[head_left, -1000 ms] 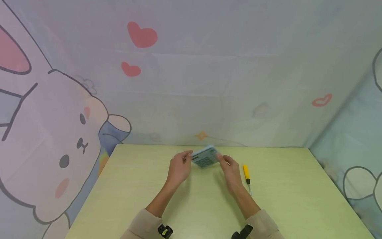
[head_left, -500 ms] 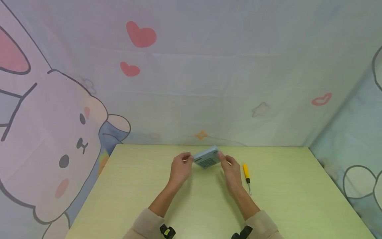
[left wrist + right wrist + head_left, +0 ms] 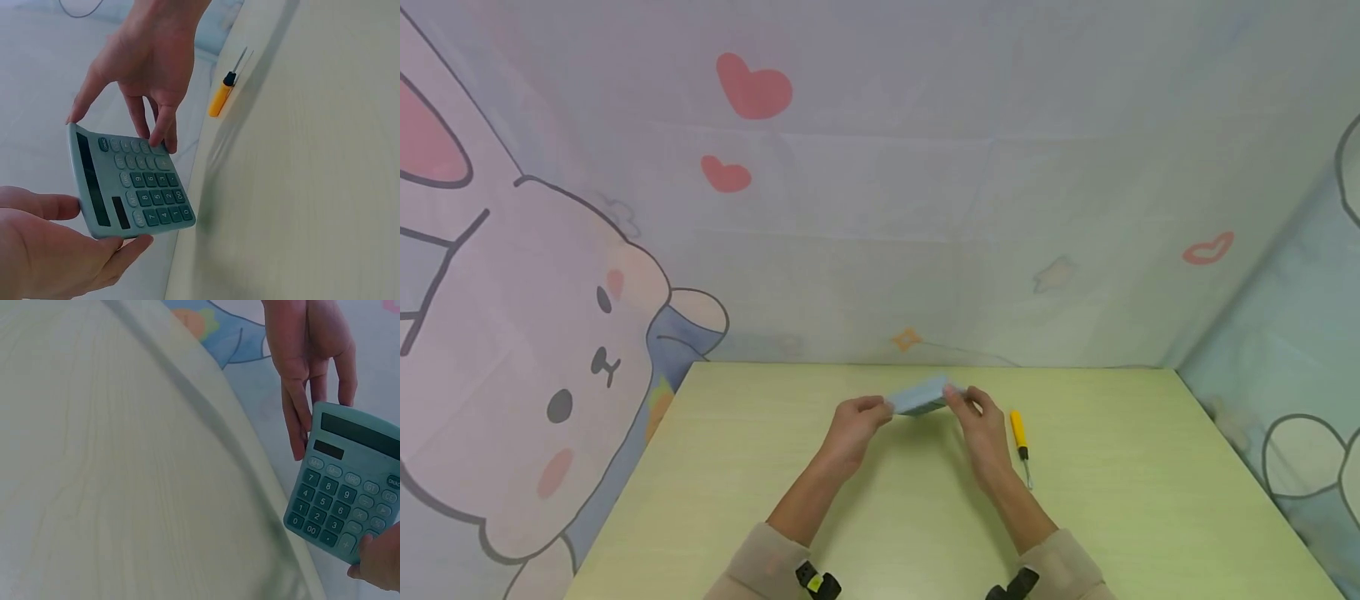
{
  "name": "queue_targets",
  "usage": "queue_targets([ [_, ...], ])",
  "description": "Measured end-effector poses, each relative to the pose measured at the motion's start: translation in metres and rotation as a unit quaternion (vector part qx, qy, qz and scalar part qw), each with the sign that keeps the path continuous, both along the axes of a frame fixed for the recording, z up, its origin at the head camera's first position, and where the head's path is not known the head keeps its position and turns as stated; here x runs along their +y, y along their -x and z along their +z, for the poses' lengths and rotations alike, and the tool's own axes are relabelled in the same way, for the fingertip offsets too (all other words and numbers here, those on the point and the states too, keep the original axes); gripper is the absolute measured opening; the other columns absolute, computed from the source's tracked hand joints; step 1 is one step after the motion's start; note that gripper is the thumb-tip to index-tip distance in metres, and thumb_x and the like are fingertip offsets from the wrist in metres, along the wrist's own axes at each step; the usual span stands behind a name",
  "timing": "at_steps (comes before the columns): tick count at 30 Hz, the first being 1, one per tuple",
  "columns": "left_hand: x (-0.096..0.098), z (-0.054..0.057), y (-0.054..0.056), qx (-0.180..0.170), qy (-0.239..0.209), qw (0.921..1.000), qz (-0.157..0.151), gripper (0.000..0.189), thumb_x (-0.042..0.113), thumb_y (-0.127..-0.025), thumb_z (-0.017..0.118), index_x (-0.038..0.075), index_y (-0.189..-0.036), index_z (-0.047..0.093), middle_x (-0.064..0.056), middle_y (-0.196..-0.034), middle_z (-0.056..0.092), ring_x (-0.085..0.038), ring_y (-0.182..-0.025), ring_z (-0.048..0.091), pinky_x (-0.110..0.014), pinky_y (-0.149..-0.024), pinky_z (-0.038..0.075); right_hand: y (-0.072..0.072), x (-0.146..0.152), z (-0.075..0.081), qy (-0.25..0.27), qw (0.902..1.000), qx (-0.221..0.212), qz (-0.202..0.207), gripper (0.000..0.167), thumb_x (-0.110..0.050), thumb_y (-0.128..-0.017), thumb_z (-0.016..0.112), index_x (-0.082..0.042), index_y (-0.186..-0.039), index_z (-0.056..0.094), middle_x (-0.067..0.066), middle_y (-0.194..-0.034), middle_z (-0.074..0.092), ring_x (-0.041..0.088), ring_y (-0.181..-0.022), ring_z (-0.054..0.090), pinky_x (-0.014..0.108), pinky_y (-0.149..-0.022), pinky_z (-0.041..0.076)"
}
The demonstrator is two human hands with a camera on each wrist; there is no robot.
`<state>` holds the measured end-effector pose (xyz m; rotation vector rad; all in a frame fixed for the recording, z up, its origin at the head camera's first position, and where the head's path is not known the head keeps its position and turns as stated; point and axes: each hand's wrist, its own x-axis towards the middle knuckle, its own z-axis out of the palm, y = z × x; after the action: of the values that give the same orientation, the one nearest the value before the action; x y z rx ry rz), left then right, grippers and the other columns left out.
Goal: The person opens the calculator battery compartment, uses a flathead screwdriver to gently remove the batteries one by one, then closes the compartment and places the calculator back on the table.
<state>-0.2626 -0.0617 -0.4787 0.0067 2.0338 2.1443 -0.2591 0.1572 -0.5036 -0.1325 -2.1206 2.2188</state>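
Note:
A pale blue-green calculator is held up over the table between both hands. My left hand pinches one side edge near the display end, thumb and fingers on opposite faces. On the other side edge my right hand grips it, with the thumb near the display end in the left wrist view. Keys and the dark display of the calculator face the wrist cameras. From the head it is steeply tilted, so mostly its top edge shows and the keys are largely hidden.
To the right of the right hand, a screwdriver with a yellow handle and metal shaft lies on the pale wooden table. Behind the table hangs a printed cloth backdrop with hearts and a cartoon rabbit.
The calculator has tilted, so its key face has turned away from the head view. The left hand has lowered slightly and shifted right; the right hand has barely moved, and the screwdriver stays put.

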Motion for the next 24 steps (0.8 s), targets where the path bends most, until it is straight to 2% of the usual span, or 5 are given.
queue_targets([
  [6, 0.0, -0.002, 0.0, -0.008, 0.007, 0.9997, -0.022, 0.055, 0.012, -0.103, 0.065, -0.02, -0.145, 0.048, -0.033, -0.143, 0.055, -0.046, -0.139, 0.05, -0.056, -0.12, 0.035, 0.0, 0.005, 0.003, -0.007, 0.9997, 0.007, 0.023, 0.096, -0.054, -0.1, 0.07, 0.005, -0.164, 0.027, 0.021, -0.171, 0.027, 0.036, -0.159, 0.025, 0.052, -0.128, 0.021],
  [9, 0.001, -0.005, 0.0, -0.012, 0.012, 0.9995, -0.027, 0.055, 0.011, -0.103, 0.066, -0.02, -0.145, 0.048, -0.033, -0.145, 0.054, -0.046, -0.14, 0.049, -0.056, -0.12, 0.036, 0.001, 0.006, 0.003, -0.015, 0.9996, 0.007, 0.022, 0.096, -0.055, -0.099, 0.071, 0.005, -0.163, 0.03, 0.022, -0.171, 0.027, 0.036, -0.159, 0.026, 0.051, -0.127, 0.023],
  [14, 0.005, -0.009, 0.0, -0.002, 0.019, 0.9995, -0.026, 0.049, 0.009, -0.103, 0.065, -0.02, -0.141, 0.053, -0.032, -0.141, 0.057, -0.042, -0.134, 0.054, -0.054, -0.117, 0.04, 0.001, 0.009, 0.002, -0.026, 0.9996, 0.005, 0.014, 0.099, -0.056, -0.097, 0.074, 0.005, -0.163, 0.032, 0.023, -0.171, 0.026, 0.037, -0.159, 0.026, 0.048, -0.125, 0.029],
  [20, 0.01, -0.01, -0.003, 0.007, 0.027, 0.9995, -0.013, 0.046, 0.007, -0.103, 0.062, -0.02, -0.139, 0.054, -0.033, -0.141, 0.057, -0.044, -0.134, 0.055, -0.053, -0.115, 0.043, -0.003, 0.008, 0.005, -0.033, 0.9993, 0.016, 0.004, 0.085, -0.043, -0.101, 0.074, 0.006, -0.16, 0.038, 0.023, -0.168, 0.034, 0.037, -0.156, 0.033, 0.043, -0.121, 0.036],
  [24, 0.013, -0.012, -0.005, 0.018, 0.028, 0.9994, 0.013, 0.043, 0.005, -0.104, 0.061, -0.018, -0.14, 0.056, -0.032, -0.141, 0.058, -0.043, -0.135, 0.056, -0.052, -0.114, 0.045, -0.004, 0.007, 0.007, -0.041, 0.9988, 0.025, -0.011, 0.072, -0.034, -0.102, 0.074, 0.005, -0.156, 0.046, 0.022, -0.162, 0.045, 0.036, -0.151, 0.043, 0.038, -0.116, 0.041],
])
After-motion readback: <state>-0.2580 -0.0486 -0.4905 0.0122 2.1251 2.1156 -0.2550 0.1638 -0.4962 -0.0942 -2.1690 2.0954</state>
